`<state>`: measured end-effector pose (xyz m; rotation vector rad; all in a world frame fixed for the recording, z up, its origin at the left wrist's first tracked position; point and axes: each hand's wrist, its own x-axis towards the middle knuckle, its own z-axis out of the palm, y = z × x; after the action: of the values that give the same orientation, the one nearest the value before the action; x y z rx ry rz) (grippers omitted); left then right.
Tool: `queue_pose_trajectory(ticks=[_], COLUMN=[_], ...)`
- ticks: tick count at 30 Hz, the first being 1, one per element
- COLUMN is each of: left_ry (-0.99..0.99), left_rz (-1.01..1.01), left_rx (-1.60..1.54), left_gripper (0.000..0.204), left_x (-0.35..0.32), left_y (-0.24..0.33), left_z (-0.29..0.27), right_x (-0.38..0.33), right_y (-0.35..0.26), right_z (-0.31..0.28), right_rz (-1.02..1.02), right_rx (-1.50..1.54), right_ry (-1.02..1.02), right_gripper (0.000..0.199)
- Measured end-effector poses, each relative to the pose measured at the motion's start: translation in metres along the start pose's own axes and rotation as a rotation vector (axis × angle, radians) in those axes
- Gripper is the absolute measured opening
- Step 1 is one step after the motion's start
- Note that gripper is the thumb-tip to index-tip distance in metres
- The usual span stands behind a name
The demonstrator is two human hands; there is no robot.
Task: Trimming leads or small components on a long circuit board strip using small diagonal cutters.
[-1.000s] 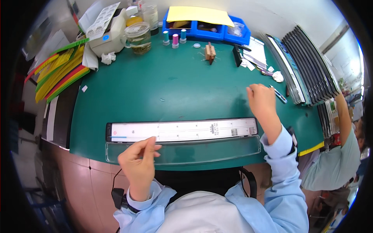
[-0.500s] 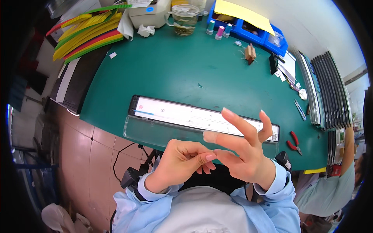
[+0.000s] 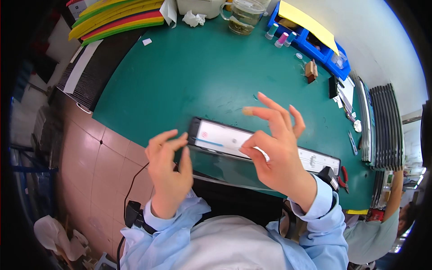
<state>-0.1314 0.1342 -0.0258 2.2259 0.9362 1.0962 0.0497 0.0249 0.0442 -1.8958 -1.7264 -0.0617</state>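
Observation:
A long white panel (image 3: 315, 158) in a black frame lies along the front of the green table (image 3: 189, 76). A clear plastic tray (image 3: 225, 168) sits just in front of it. My right hand (image 3: 276, 153) hovers over the middle of the panel. Its thumb and forefinger pinch a thin strip (image 3: 209, 143) with a blue end that runs left across the panel, and the other fingers are spread. My left hand (image 3: 168, 173) is raised near the panel's left end, over the table's front edge. Its fingers are apart and it holds nothing.
At the back stand blue bins (image 3: 324, 51) under a yellow sheet, a glass jar (image 3: 243, 18) and small bottles (image 3: 281, 39). Coloured foam sheets (image 3: 121, 20) lie back left. Black trays (image 3: 384, 126) are stacked on the right, with red-handled pliers (image 3: 344, 174) nearby. Another person (image 3: 382, 225) sits at lower right.
My view has swung left over the panel. My right hand came back from the table's far right, met the left hand, and the two have now parted, with the right hand over the panel.

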Motion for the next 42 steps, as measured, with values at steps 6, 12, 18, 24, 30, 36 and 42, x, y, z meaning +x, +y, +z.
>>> queue_pose_trajectory(ticks=[6,12,18,24,30,36,42], left_ry=[-0.156,-0.177,-0.023,0.095,0.089,0.075,0.075], left_rz=[0.219,0.262,0.122,0.060,0.081,0.077,0.079], left_rx=[0.238,0.305,0.026,-0.072,-0.052,-0.031,-0.023], left_gripper=[0.044,0.036,0.032,0.031,0.030,0.029,0.029], left_x=[-0.013,-0.013,-0.023,-0.028,-0.030,-0.031,-0.031], left_y=[0.013,0.011,0.003,-0.001,-0.001,0.000,0.001], left_z=[0.002,0.006,0.008,0.015,0.016,0.016,0.016], right_x=[0.009,0.009,0.008,0.005,0.006,0.006,0.006], right_y=[0.001,0.002,-0.004,-0.003,-0.004,-0.003,-0.001], right_z=[0.045,0.057,0.062,0.067,0.062,0.064,0.063], right_rz=[-0.028,-0.079,-0.151,-0.191,-0.191,-0.193,-0.222], right_rx=[0.081,0.008,-0.018,-0.055,-0.106,-0.097,-0.080], right_ry=[0.040,0.076,0.095,0.094,0.030,0.000,0.005], right_gripper=[0.017,0.017,0.015,0.014,0.013,0.013,0.013])
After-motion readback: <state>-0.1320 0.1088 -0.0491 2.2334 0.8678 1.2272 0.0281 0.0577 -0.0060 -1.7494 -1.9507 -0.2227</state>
